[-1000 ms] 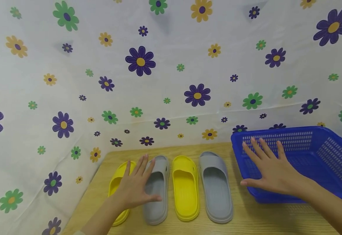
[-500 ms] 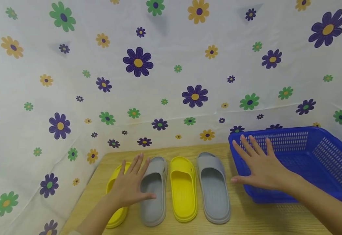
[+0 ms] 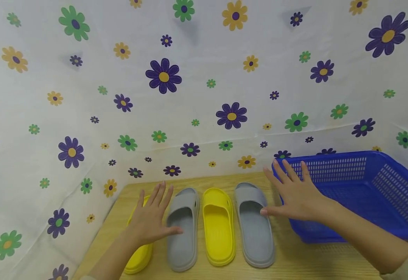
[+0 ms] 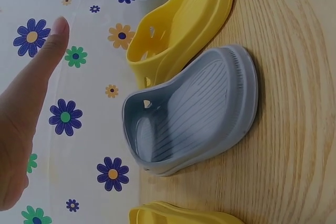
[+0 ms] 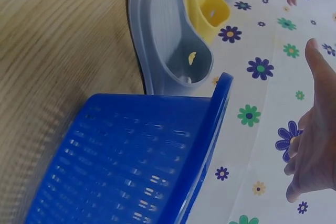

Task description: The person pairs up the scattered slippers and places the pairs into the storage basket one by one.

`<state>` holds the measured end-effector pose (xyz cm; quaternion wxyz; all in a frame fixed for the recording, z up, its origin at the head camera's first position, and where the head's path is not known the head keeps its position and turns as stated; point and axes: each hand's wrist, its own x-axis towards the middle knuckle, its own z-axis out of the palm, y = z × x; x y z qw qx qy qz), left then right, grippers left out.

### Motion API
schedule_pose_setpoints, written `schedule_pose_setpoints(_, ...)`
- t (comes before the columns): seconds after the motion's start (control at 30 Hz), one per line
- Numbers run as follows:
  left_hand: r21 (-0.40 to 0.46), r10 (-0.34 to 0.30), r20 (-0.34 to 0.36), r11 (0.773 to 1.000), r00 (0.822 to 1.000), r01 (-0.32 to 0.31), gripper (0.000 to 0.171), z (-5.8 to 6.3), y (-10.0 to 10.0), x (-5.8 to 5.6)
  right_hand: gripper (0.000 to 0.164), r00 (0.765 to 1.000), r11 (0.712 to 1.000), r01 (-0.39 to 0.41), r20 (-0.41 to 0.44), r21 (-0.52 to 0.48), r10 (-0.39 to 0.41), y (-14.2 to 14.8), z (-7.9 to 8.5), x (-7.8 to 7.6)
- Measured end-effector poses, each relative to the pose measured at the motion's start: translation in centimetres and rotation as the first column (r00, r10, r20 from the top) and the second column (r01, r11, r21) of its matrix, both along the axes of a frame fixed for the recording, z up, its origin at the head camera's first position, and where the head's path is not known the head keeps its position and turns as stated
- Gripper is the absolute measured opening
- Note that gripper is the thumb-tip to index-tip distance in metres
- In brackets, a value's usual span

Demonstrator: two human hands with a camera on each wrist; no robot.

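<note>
Two yellow and two grey slippers stand side by side on a wooden table, colours alternating. My left hand (image 3: 151, 221), fingers spread, hovers above the leftmost yellow slipper (image 3: 139, 258), covering much of it; the thumb reaches over the left grey slipper (image 3: 182, 249). Beside that lies the second yellow slipper (image 3: 219, 233), then the right grey slipper (image 3: 258, 241). My right hand (image 3: 296, 196) is held in the air, fingers spread, between the right grey slipper and the blue plastic basket (image 3: 375, 155), overlapping the basket's left rim in the head view. Neither hand holds anything.
The basket, with slotted walls, takes up the table's right side. Behind and to the left rises a white sheet (image 3: 189, 101) printed with purple, green and yellow flowers. Bare wood of the table (image 3: 312, 264) shows in front of the basket.
My right hand has moved left, from over the basket toward the right grey slipper. The left hand has shifted slightly left in the picture as the head view turned a little. The slippers stayed put.
</note>
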<state>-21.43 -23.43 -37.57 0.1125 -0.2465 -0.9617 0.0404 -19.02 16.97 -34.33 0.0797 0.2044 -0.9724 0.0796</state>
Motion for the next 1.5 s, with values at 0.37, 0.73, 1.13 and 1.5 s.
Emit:
schedule_pose_setpoints(0.37,-0.009,-0.007,0.019,1.000,1.000,0.007,0.115,0.3,-0.8,-0.3,0.105,0.999,0.999,-0.034,-0.007,0.009,0.034,-2.1,0.4,-0.7)
schedule_pose_setpoints(0.73,0.001,0.015,0.018,1.000,1.000,-0.015,0.115,1.1,-2.2,-0.9,0.106,0.999,0.998,-0.049,-0.013,0.031,0.049,-4.2,0.8,-1.7)
schedule_pose_setpoints(1.13,0.001,0.035,0.065,0.999,0.997,-0.035,0.117,0.7,-4.0,-1.0,0.106,0.995,0.995,-0.087,-0.045,0.039,0.088,-6.9,0.5,-2.5)
schedule_pose_setpoints(1.5,0.032,0.060,0.088,0.998,0.994,-0.063,0.113,0.4,-5.7,-1.3,0.107,0.996,0.994,-0.081,0.037,0.080,0.079,-8.8,0.6,-3.1)
